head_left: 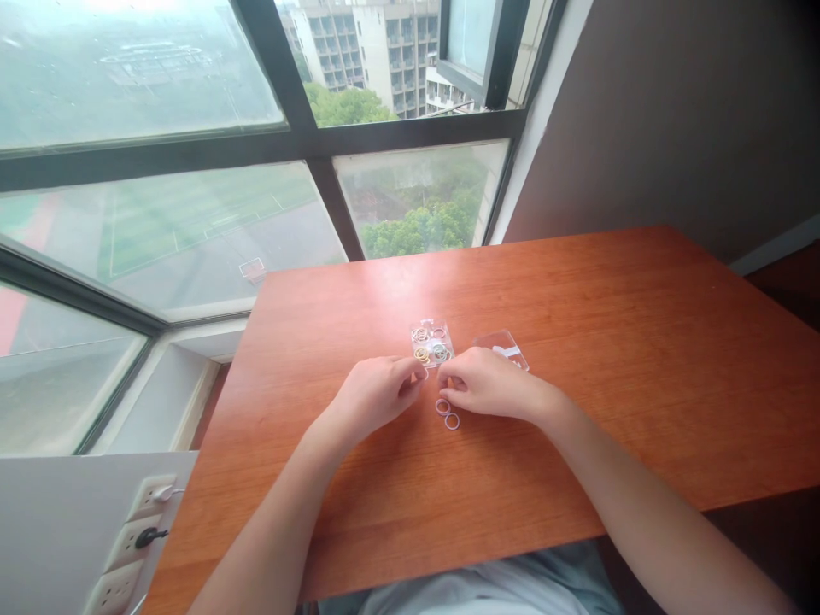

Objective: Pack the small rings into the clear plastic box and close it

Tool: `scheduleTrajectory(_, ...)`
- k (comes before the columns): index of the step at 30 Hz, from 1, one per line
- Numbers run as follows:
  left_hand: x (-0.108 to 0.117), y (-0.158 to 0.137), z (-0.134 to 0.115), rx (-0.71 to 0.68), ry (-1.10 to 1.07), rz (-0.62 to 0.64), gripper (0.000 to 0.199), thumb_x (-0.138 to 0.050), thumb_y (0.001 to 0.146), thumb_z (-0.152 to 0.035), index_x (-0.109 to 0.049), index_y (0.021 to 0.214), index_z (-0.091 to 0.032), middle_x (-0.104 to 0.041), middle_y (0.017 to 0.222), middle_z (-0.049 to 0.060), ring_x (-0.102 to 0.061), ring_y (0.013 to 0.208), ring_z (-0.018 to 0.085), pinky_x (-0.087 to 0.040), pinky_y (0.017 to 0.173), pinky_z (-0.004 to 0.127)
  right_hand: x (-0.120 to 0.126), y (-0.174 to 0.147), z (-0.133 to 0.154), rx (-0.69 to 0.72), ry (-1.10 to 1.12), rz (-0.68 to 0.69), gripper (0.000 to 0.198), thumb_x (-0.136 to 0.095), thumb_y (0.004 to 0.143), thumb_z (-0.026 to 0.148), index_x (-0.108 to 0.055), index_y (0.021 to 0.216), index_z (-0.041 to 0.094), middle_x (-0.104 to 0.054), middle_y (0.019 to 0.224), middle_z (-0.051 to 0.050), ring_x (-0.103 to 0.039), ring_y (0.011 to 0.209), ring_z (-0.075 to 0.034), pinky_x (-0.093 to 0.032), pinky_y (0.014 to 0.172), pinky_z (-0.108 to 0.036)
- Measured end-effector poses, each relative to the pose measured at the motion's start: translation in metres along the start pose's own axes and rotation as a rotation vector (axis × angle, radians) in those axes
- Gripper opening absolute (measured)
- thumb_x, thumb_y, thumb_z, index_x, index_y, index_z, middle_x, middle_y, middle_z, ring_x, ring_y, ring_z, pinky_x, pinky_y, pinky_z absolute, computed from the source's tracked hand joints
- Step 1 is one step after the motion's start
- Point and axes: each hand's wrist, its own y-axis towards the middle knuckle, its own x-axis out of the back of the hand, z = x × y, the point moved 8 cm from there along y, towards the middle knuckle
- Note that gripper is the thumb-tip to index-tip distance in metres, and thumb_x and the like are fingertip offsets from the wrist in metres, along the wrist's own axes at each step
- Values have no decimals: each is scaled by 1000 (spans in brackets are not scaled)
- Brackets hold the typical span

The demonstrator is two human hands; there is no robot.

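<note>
A small clear box [415, 348] with compartments sits on the wooden table, holding thin rings that look like hair ties, in tan, pink, yellow and greyish green. Just in front of it, my left hand [377, 395] is closed in a pinch, with the edge of a small pale ring [425, 373] showing at its fingertips. My right hand [490, 384] has its fingers curled together close to the box's front right corner; what they hold, if anything, is hidden. Two lilac rings [452, 421] lie on the table below the right fingertips, one touching the other.
Behind my right hand lies a clear flat lid [518, 348] with a white mark. The brown table [615, 316] stands against large windows [423, 196]. Wall sockets with plugs [150, 536] are at the lower left, beyond the table's left edge.
</note>
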Motion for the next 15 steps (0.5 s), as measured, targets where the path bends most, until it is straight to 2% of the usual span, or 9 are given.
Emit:
scheduleTrajectory(4,-1,-1,-1,-16,1,8,13,-50,83,-18,-61,89,-23,-65,71,-2,-54,58,11,-33,57,21,-8,0,8,53,20,41,15,-60,75,14,-68,69,24,-70,67,2,-62,66,-14,-33,58,-23)
scheduleTrajectory(8,0,-1,-1,-20,-10,-5,13,-50,84,-19,-61,88,-23,-65,71,-2,-53,57,11,-33,57,21,-9,1,7,42,4,26,16,-57,75,13,-66,67,23,-70,67,2,-61,64,-14,-32,56,-23)
scheduleTrajectory(15,3,0,-1,-19,-41,-45,13,-48,86,-20,-61,89,-22,-65,71,-1,-53,58,10,-34,56,20,5,0,2,3,40,-48,12,-59,78,17,-69,74,24,-67,66,4,-56,59,-10,-27,53,-22)
